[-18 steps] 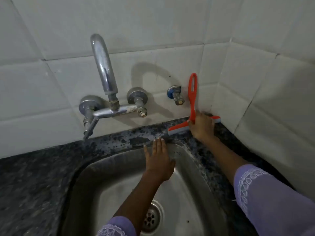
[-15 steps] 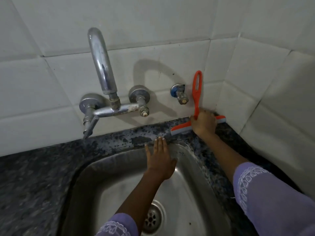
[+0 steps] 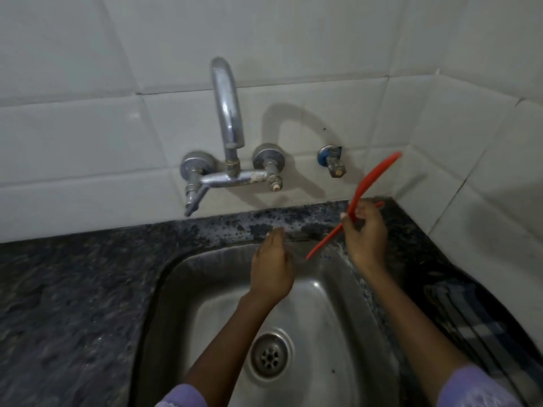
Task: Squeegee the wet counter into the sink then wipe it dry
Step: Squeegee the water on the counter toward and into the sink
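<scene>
So the red squeegee (image 3: 360,195) was held up off the desk (image 3: 88,289) by the right hand (image 3: 365,233), with the grip clamped around the neck where the handle meets the blade. It was tilted quite a bit: the looped handle end was pointed up and to the right toward the tiled corner, and the blade end was angled down and left over the back edge of the sink (image 3: 338,333). The blade looked blurred, so it couldn't be told whether its tip was touching the steel rim or just above it.

The left hand (image 3: 271,268) was kept flat with fingers together and nothing held in it, so that grip was empty and relaxed, laid over the back wall of the sink with the fingertips reaching the strip of dark speckled desk behind the basin. That strip looked patchy and damp right under the tap (image 3: 227,133).

A small blue-collared valve (image 3: 332,160) was seen on the wall just right of the tap, close to the squeegee handle. A dark striped cloth (image 3: 470,315) was left lying on the desk to the right of the sink, well apart from both hands. Purple sleeves were seen at the bottom edge on both arms. The drain (image 3: 269,355) was visible between the forearms.
</scene>
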